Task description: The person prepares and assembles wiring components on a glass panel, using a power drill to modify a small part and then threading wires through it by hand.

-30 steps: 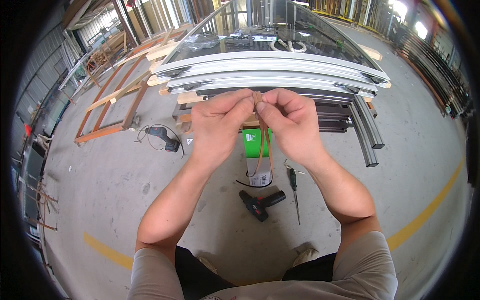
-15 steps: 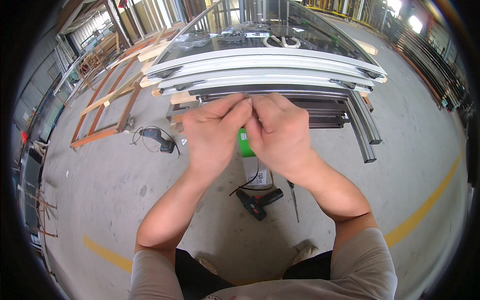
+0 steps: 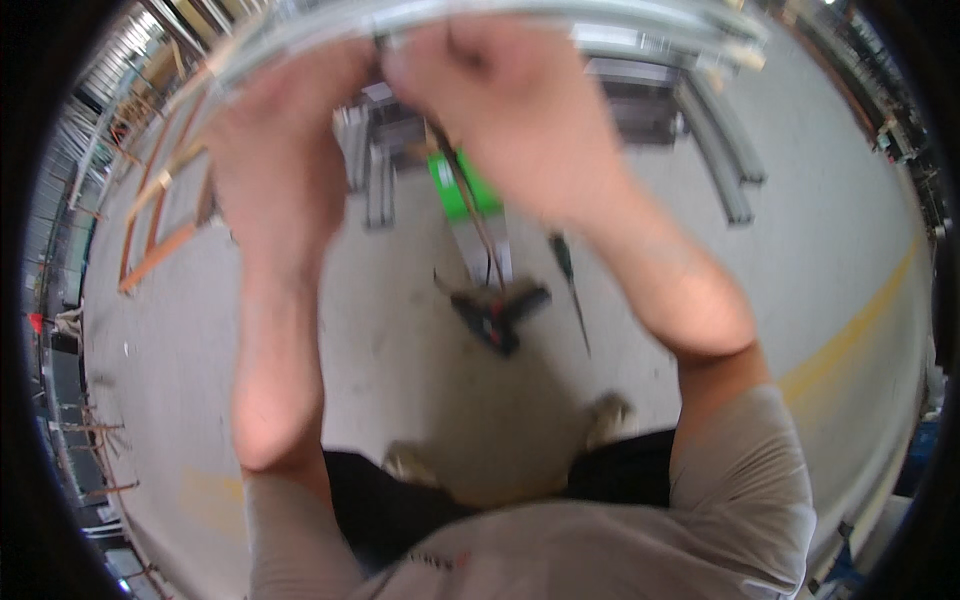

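Observation:
My left hand point(image 3: 285, 140) and my right hand point(image 3: 510, 120) are raised in front of me with their fingertips close together, both smeared by motion. Their fingers are closed in a pinch around a thin dark flexible strip point(image 3: 462, 185). It shows as a dark bit between the fingertips, and a length hangs from beneath my right hand toward the floor. Exactly where each finger grips it is too blurred to see. Below the strip lie a green-and-white box point(image 3: 455, 200) and a black cordless drill point(image 3: 497, 318).
A screwdriver point(image 3: 570, 275) lies on the concrete floor, right of the drill. Beyond my hands are stacked pale frames point(image 3: 660, 25) and dark metal profiles point(image 3: 720, 150) jutting toward me. A rusty frame point(image 3: 155, 250) stands at left. A yellow line point(image 3: 850, 325) marks the floor at right.
Both hands have risen in the picture and moved left, coming closer to the camera. The view has tipped downward and blurred. More of the hanging strip shows under my right hand.

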